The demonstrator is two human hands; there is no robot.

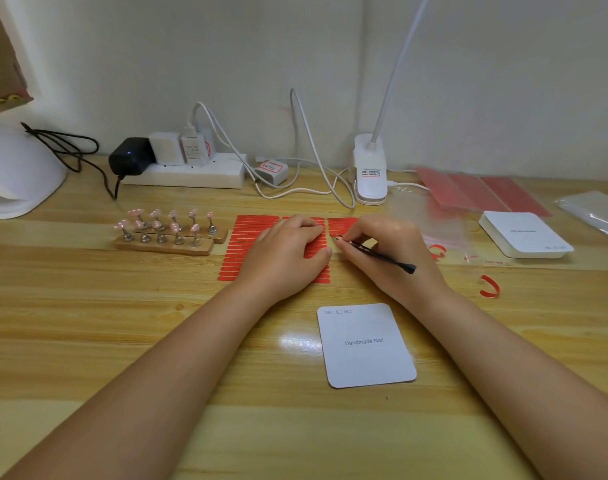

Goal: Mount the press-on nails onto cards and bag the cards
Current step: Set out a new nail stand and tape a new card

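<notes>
Head view: the red sheet of narrow adhesive strips [250,237], its strips running left to right, is pressed flat under the left hand [285,254]. Thin black tweezers [375,252] are pinched by the right hand [382,251], tip at the sheet's right edge. The white rounded card [366,344] lies nearer, unloaded.

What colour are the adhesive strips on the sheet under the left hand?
Red adhesive strips, in rows on the sheet the left hand presses flat. Head view, the only one.
</notes>
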